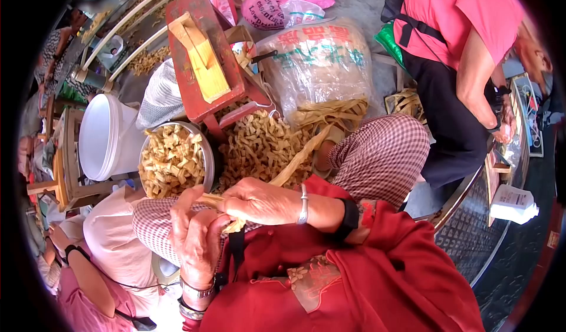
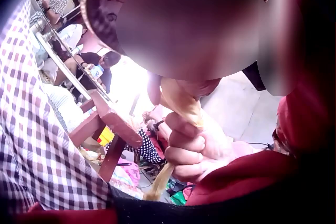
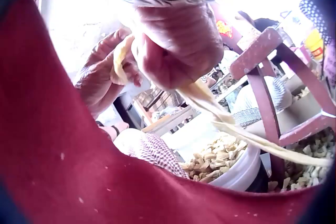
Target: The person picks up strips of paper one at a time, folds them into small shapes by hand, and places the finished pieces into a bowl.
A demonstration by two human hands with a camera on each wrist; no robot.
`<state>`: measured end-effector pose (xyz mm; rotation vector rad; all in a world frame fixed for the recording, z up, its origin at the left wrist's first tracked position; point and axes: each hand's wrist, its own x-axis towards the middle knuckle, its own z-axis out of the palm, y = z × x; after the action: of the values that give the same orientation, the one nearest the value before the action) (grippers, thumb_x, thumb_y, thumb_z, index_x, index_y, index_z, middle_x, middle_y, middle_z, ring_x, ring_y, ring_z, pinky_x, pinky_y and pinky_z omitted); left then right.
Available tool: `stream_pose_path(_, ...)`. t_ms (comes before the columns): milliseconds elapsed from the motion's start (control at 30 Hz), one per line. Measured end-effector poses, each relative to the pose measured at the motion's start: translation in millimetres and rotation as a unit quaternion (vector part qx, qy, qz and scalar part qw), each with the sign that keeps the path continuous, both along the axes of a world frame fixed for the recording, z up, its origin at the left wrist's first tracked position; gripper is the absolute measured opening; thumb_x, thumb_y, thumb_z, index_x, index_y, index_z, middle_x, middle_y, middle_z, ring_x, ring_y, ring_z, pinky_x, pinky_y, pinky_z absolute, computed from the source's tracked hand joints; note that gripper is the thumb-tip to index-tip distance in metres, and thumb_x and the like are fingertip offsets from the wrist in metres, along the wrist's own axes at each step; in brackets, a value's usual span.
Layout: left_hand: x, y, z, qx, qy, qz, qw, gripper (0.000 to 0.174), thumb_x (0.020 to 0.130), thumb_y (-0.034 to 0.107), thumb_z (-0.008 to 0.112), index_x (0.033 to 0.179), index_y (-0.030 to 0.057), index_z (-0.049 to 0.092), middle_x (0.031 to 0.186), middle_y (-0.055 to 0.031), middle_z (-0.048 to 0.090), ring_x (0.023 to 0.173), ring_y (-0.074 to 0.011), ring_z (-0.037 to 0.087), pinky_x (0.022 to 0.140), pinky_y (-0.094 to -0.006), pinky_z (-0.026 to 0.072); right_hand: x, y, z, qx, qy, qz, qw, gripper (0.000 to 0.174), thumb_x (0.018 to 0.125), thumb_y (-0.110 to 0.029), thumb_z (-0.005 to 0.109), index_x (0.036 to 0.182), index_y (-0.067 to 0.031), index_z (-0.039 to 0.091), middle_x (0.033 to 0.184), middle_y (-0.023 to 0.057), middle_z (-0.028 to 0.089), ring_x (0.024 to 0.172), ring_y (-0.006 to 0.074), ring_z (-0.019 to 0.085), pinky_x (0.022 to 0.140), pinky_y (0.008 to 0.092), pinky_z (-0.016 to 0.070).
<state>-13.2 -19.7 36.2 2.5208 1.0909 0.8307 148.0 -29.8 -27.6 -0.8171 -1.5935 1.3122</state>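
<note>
A long, flat, yellowish strip (image 1: 299, 155) of dried plant-like material runs from the lap up toward the stool. My right hand (image 1: 259, 202) grips it, fingers curled round it, as the left wrist view also shows. My left hand (image 1: 197, 235) pinches the strip's near end between thumb and fingers, close beside the right hand. In the right wrist view the end loops by the left hand (image 3: 102, 71), while the strip (image 3: 207, 106) trails from under the right hand (image 3: 181, 45). Just beyond the hands stands a bowl (image 1: 209, 161) heaped with short, folded yellowish pieces (image 1: 171, 161).
A red wooden stool (image 1: 230, 67) bears a yellow wooden block (image 1: 203, 61). More folded pieces (image 1: 259, 149) lie heaped beneath it. Behind is a large plastic sack (image 1: 318, 67) with strips at its mouth. A white bucket (image 1: 106, 137) stands left; other people sit on both sides.
</note>
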Motion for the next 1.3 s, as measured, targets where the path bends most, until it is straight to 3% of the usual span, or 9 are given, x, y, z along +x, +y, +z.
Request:
stream_pose_path(167,-13,2,-29,-0.198,-0.108,-0.039,0.974,0.02,0.081,0.011,0.069,0.088,0.0032,0.051,0.082,-0.0065,0.062,0.065,-0.0157,0.058,0.058,-0.0258,0.0461,7,0,-18,0.123,-0.074,0.032,0.989,0.029,0.093,-0.026,0.051,0.087,0.0016,0.054,0.071,0.0138,0.056,0.061,0.0252,0.054,0.058,0.0343,0.0414)
stream_pose_path(200,-16,-1,-33,-0.302,-0.185,-0.002,0.935,0.02,0.082,0.01,0.069,0.089,0.0029,0.051,0.081,-0.0058,0.062,0.065,-0.0137,0.057,0.057,-0.0245,0.0463,9,-10,-6,-0.111,-0.027,-0.015,0.993,0.026,0.093,-0.026,0.052,0.093,0.0,0.052,0.071,0.0141,0.056,0.064,0.0272,0.058,0.058,0.0357,0.0424)
stream_pose_path(300,-11,1,-26,-0.52,-0.406,0.031,0.751,0.028,0.081,0.016,0.072,0.094,0.0018,0.052,0.077,-0.0028,0.059,0.06,-0.0066,0.054,0.055,-0.0179,0.0439,12,-15,11,-0.063,-0.012,-0.075,0.995,0.026,0.091,-0.03,0.056,0.091,-0.0047,0.052,0.072,0.016,0.061,0.07,0.035,0.062,0.059,0.0377,0.0462)
stream_pose_path(500,-14,1,-33,-0.613,-0.515,-0.06,0.596,0.046,0.082,0.017,0.07,0.119,-0.0028,0.05,0.086,-0.0117,0.066,0.066,-0.0143,0.063,0.059,-0.0211,0.0504,12,-16,1,0.039,-0.002,-0.083,0.996,0.021,0.093,-0.026,0.052,0.092,-0.0049,0.05,0.074,0.0152,0.053,0.071,0.0364,0.058,0.058,0.0393,0.0433)
stream_pose_path(667,-12,3,-27,-0.583,-0.384,-0.154,0.699,0.047,0.081,-0.013,0.056,0.126,-0.0055,0.047,0.105,-0.0148,0.064,0.095,-0.0205,0.064,0.083,-0.03,0.0521,24,-16,0,-0.005,0.008,-0.056,0.998,0.018,0.094,-0.021,0.05,0.093,-0.003,0.051,0.07,0.0169,0.057,0.064,0.0352,0.059,0.054,0.0387,0.0425)
stream_pose_path(767,-7,-1,-28,-0.586,-0.335,-0.051,0.736,0.043,0.082,-0.014,0.054,0.123,-0.0025,0.053,0.111,-0.0119,0.062,0.098,-0.0197,0.062,0.086,-0.0295,0.0498,25,-16,-7,-0.071,0.028,-0.031,0.997,0.021,0.096,-0.021,0.048,0.09,-0.0015,0.052,0.07,0.0133,0.059,0.063,0.0261,0.061,0.055,0.0334,0.0441)
stream_pose_path(900,-3,10,-41,-0.336,-0.195,-0.101,0.916,0.036,0.088,0.021,0.063,0.117,-0.0005,0.059,0.109,-0.0101,0.059,0.102,-0.0183,0.055,0.084,-0.0288,0.0461,21,-18,-17,-0.093,0.032,-0.039,0.994,0.022,0.097,-0.021,0.047,0.1,-0.0002,0.054,0.076,0.0092,0.059,0.069,0.0146,0.061,0.061,0.029,0.0459)
stream_pose_path(1000,7,6,-42,-0.356,-0.239,-0.071,0.9,0.041,0.091,0.03,0.058,0.119,-0.0009,0.057,0.109,-0.0095,0.06,0.097,-0.0174,0.057,0.084,-0.0274,0.046,10,-14,-21,-0.044,0.041,-0.098,0.993,0.02,0.097,-0.019,0.048,0.106,-0.0013,0.048,0.08,0.0076,0.06,0.073,0.013,0.06,0.064,0.028,0.0469)
stream_pose_path(1300,-3,10,-64,-0.724,-0.43,-0.084,0.533,0.053,0.096,0.04,0.043,0.115,-0.0087,0.054,0.097,-0.0174,0.06,0.079,-0.0232,0.06,0.066,-0.0415,0.0555,19,-15,-19,-0.113,-0.016,-0.113,0.987,0.027,0.097,-0.028,0.045,0.103,-0.0027,0.051,0.08,0.0062,0.058,0.068,0.0158,0.058,0.067,0.029,0.0472)
